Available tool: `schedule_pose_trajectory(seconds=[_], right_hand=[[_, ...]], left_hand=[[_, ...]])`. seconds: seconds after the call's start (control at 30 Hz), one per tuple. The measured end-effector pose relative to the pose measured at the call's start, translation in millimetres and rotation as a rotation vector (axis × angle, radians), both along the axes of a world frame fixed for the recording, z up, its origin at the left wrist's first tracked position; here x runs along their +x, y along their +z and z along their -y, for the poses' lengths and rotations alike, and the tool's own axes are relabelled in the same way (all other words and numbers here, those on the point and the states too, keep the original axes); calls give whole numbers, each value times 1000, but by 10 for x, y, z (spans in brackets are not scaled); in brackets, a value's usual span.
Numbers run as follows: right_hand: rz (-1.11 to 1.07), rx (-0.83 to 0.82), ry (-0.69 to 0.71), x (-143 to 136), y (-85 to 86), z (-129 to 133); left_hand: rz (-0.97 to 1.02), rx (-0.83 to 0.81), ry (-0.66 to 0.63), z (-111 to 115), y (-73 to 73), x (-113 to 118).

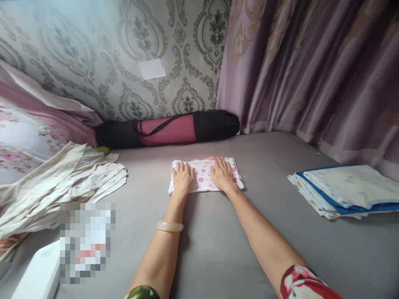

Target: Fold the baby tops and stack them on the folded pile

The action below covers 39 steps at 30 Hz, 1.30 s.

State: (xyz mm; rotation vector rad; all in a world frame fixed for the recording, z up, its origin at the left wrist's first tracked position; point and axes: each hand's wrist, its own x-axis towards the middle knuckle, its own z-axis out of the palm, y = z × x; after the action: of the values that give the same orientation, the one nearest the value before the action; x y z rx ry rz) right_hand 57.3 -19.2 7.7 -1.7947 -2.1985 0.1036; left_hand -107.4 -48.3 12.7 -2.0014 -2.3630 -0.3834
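Note:
A folded white cloth (pixel 202 176) with pink hearts lies flat on the grey sheet in front of me. My left hand (pixel 183 176) rests palm down on its left part, fingers stretched out and slightly spread. On the right part of the same cloth lies my right hand (pixel 222 173), also flat with its fingers extended. Both hands press on the cloth from above and neither grips it. Some pinkish fabric shows along the cloth's far edge.
Folded cloths (pixel 349 187), white and blue, are stacked at the right. Crumpled pale garments (pixel 84 170) lie at the left, beside a floral pillow (pixel 28 137). A black and maroon long bag (pixel 168 128) lies along the wall. A white box (pixel 39 270) sits at lower left near a blurred patch.

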Motion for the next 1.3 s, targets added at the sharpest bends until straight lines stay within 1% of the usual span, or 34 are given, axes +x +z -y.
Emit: schedule_pose_trajectory(seconds=[0.1, 0.17, 0.27, 0.4, 0.6, 0.7, 0.8, 0.9, 1.03, 1.17, 1.3], right_hand=[[28, 45, -56, 82, -10, -18], [46, 62, -82, 129, -55, -34], [53, 65, -97, 168, -133, -56], [48, 57, -95, 169, -169, -69], [32, 15, -77, 211, -102, -85], [33, -25, -9, 318, -41, -119], [32, -12, -5, 451, -10, -153], [35, -50, -33, 539, -34, -166], [38, -90, -44, 558, -81, -159], [37, -98, -46, 556, -66, -165], [47, -125, -46, 553, -6, -190]], left_hand=[[30, 19, 45, -14, -24, -68], [64, -20, 66, -23, -61, -117], [113, -90, 63, -27, -106, -165], [125, -104, 63, -19, -103, -172], [131, -81, 46, -11, -55, -187], [112, -33, 37, -31, -45, -231], [85, 17, 39, -61, -60, -274], [97, -17, 13, -75, -100, -293], [129, -93, -6, -60, -140, -287], [154, -97, 3, -46, -118, -282], [148, -88, -5, -46, -68, -269]])
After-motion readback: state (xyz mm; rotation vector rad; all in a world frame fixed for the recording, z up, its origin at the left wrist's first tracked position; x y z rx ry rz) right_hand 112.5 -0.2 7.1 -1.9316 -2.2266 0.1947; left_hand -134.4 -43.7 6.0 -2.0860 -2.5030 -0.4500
